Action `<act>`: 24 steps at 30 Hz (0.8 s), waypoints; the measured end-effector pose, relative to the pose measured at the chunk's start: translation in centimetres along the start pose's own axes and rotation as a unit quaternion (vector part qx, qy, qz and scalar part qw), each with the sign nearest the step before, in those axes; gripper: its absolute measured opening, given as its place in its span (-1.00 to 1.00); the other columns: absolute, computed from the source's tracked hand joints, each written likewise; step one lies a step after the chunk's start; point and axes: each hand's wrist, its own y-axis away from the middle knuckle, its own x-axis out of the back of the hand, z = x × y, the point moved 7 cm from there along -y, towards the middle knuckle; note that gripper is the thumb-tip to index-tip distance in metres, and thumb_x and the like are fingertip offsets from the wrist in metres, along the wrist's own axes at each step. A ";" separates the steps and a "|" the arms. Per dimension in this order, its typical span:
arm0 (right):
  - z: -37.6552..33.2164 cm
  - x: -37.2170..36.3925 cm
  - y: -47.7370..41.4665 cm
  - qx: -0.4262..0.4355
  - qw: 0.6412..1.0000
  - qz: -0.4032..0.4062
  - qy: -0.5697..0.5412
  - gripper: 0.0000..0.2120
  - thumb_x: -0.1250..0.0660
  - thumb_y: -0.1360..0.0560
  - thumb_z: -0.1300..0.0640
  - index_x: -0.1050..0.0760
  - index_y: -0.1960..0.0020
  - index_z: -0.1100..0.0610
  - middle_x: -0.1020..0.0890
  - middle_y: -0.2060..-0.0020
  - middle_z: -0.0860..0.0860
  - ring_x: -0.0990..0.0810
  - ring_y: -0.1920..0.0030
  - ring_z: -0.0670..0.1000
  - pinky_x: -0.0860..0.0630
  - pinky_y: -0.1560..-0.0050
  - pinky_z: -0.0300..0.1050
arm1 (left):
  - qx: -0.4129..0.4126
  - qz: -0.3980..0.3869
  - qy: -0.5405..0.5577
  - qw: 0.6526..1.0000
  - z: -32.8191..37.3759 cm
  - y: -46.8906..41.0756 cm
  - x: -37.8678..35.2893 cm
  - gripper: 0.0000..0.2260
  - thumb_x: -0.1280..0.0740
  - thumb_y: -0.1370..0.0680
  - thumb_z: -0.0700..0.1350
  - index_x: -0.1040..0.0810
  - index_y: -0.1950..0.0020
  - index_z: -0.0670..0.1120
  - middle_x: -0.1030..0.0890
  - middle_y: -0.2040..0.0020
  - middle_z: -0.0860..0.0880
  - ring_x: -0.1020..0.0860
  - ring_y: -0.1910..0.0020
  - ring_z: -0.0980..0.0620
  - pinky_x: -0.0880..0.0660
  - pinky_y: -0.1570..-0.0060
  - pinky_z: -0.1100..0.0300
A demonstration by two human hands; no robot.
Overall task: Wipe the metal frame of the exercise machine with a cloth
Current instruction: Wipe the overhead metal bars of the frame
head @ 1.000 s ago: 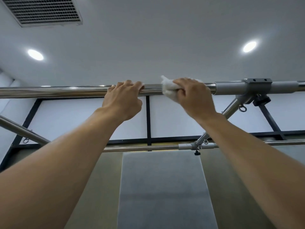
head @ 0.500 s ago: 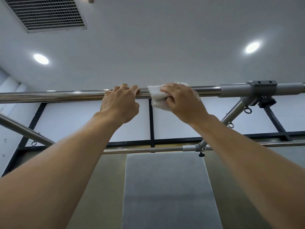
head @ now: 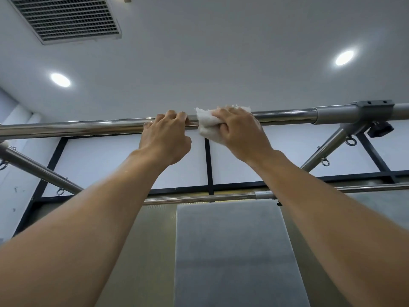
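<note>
Cloth: our white, soft, crumpled cloth point(head: 207, 126) sits on the overhead crossbar point(head: 88, 127), mid-span.
Right hand: our right hand point(head: 242, 135) grips the cloth against the tube.
Left hand: our left hand point(head: 164, 140) curls over bare bar, just beside the cloth.
Technique: we judge it best to wrap the cloth fully round, press evenly, and move the left hand clear.
Crossbar: round, polished, mirror-bright steel.
Clamp: the matte grey, blocky clamp point(head: 371, 110) with its black knob point(head: 380, 129) has crevices that likely need a folded edge.
</note>
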 end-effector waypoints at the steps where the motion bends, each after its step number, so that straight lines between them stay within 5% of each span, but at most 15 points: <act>1: 0.4 0.3 0.6 0.003 1.000 0.018 -0.001 -0.59 -0.05 -0.55 0.08 -0.56 -0.26 0.09 -0.60 -0.23 0.00 -0.52 -0.25 0.08 -0.41 -0.31 0.02 | -0.007 -0.004 0.000 1.000 -0.2 0.0 0.0 -0.61 -0.25 -0.57 -0.11 -0.38 -0.41 -0.04 -0.42 -0.40 -0.07 -0.35 -0.38 -0.14 -0.30 -0.29 -0.07; 6: 1.5 0.7 -0.2 -0.069 0.996 0.049 0.034 -0.66 -0.09 -0.53 0.12 -0.58 -0.13 0.11 -0.66 0.02 0.04 -0.59 -0.03 0.14 -0.46 -0.07 -0.01 | -0.025 -0.015 0.011 1.000 -0.5 -0.2 0.1 -0.60 -0.25 -0.56 -0.10 -0.38 -0.41 -0.01 -0.42 -0.40 -0.05 -0.34 -0.39 -0.12 -0.31 -0.30 -0.08; 10: -0.8 -0.4 -2.9 -0.129 0.991 0.009 0.028 -0.51 0.04 -0.44 -0.09 -0.54 -0.03 0.15 -0.61 0.21 0.07 -0.54 0.18 0.15 -0.35 0.12 -0.08 | -0.034 -0.016 0.008 0.999 -0.8 0.2 0.2 -0.55 -0.26 -0.57 -0.08 -0.33 -0.47 -0.02 -0.38 -0.44 -0.06 -0.33 -0.41 -0.13 -0.29 -0.33 -0.08; 13: -3.5 -1.4 -2.6 -0.090 0.996 0.012 -0.001 -0.35 0.17 -0.35 -0.18 -0.56 0.00 0.14 -0.62 0.22 0.04 -0.53 0.20 0.11 -0.44 0.08 -0.05 | -0.017 0.004 -0.008 1.000 -2.1 0.6 0.7 -0.54 -0.27 -0.58 -0.07 -0.32 -0.48 -0.04 -0.37 -0.44 -0.10 -0.32 -0.40 -0.17 -0.26 -0.33 -0.09; 17: -3.0 -1.6 -0.9 -0.051 0.997 0.058 -0.017 -0.67 -0.10 -0.54 0.11 -0.59 -0.13 0.10 -0.67 0.02 0.03 -0.60 -0.03 0.08 -0.47 -0.22 0.05 | 0.018 -0.010 -0.029 0.999 -4.2 1.0 1.0 -0.55 -0.28 -0.57 -0.06 -0.34 -0.46 -0.06 -0.36 -0.44 -0.12 -0.32 -0.41 -0.20 -0.27 -0.32 -0.12; 24: -1.8 -1.2 -3.5 -0.127 0.992 0.003 0.008 -0.70 -0.07 -0.55 0.06 -0.53 -0.07 0.14 -0.57 0.25 0.04 -0.52 0.20 0.14 -0.43 -0.04 -0.04 | 0.016 -0.030 -0.053 0.998 -4.1 0.7 1.2 -0.54 -0.27 -0.58 -0.07 -0.31 -0.47 -0.08 -0.39 -0.42 -0.14 -0.35 -0.38 -0.21 -0.32 -0.31 -0.11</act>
